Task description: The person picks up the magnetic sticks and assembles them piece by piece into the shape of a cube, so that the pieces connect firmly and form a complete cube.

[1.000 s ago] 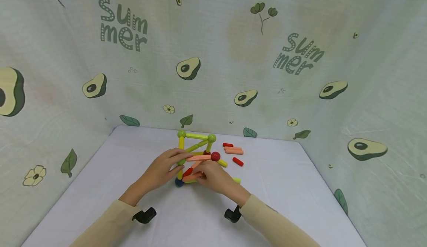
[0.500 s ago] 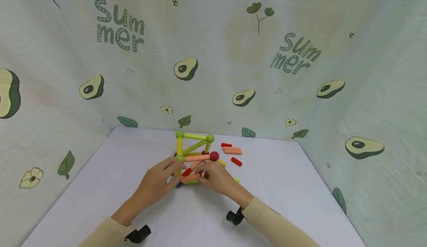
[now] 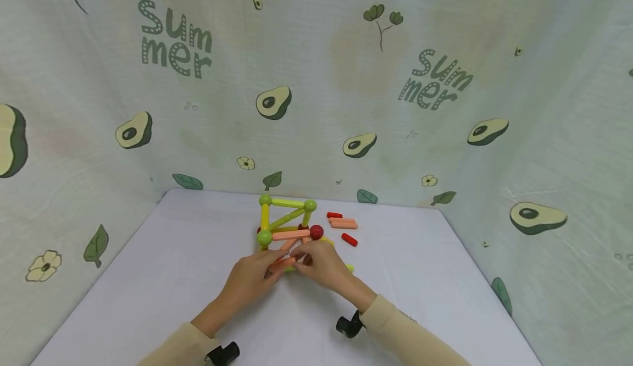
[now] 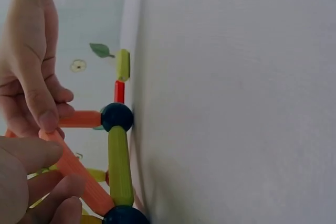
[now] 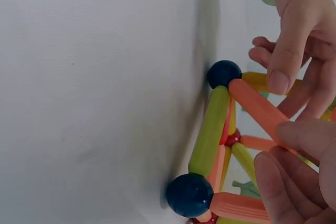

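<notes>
My right hand (image 3: 323, 264) pinches the free upper end of an orange magnetic stick (image 5: 257, 106) between thumb and fingers. Its lower end meets a dark blue ball (image 5: 224, 73), so the stick slants upward. Around the same stick are the bent fingers and thumb of my left hand (image 3: 249, 278), which partly cover it in the head view. A green stick (image 5: 210, 129) joins this ball to a second dark blue ball (image 5: 189, 195) along the base. Behind rises the frame of sticks and balls, with a green ball (image 3: 264, 238) and a red ball (image 3: 316, 232) at upper corners.
Loose orange sticks (image 3: 343, 224) and short red sticks (image 3: 349, 239) lie on the white tabletop (image 3: 420, 289), right of the frame. A patterned cloth (image 3: 316, 80) stands behind the table and along its sides.
My left hand has come away from the frame's upper left corner, then moved down and right onto the orange stick. The right hand keeps its pinch with little movement.
</notes>
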The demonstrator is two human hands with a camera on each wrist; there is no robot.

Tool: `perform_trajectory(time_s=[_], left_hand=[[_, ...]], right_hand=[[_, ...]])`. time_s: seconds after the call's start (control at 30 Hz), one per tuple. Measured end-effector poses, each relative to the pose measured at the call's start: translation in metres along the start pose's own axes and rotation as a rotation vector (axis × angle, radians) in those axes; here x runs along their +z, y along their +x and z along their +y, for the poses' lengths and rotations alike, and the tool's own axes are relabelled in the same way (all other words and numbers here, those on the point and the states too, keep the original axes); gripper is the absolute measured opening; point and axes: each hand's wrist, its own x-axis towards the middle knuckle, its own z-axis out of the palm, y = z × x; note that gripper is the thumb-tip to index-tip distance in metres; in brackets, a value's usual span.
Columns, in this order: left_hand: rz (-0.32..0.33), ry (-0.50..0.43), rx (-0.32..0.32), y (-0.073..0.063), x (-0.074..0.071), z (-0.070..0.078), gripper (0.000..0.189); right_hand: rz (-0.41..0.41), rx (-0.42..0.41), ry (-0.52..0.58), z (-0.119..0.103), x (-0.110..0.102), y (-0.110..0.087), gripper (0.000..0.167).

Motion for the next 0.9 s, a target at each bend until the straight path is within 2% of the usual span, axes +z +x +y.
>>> perform_trajectory(time_s=[0.27, 0.4, 0.57, 0.7, 0.9], left_hand=[[0.031, 0.035, -0.044, 0.005, 0.01, 0.007, 0.033], [0.03, 0.062, -0.059, 0.006, 0.01, 0.009, 0.033], [0.004, 0.063, -0.096, 0.007, 0.008, 0.012, 0.034], [-0.026, 0.057, -0.124, 0.008, 0.007, 0.012, 0.032], [-0.054, 0.055, -0.133, 0.009, 0.007, 0.012, 0.031]], right_hand=[[0.009, 0.024, 0.03, 0.007, -0.013, -0.012, 0.018], [0.026, 0.038, 0.021, 0.019, -0.028, -0.022, 0.017], [0.033, 0.115, -0.05, 0.043, -0.046, -0.033, 0.017], [-0.026, 0.19, -0.125, 0.062, -0.056, -0.038, 0.019], [-0.175, 0.286, -0.12, 0.082, -0.057, -0.047, 0.022]])
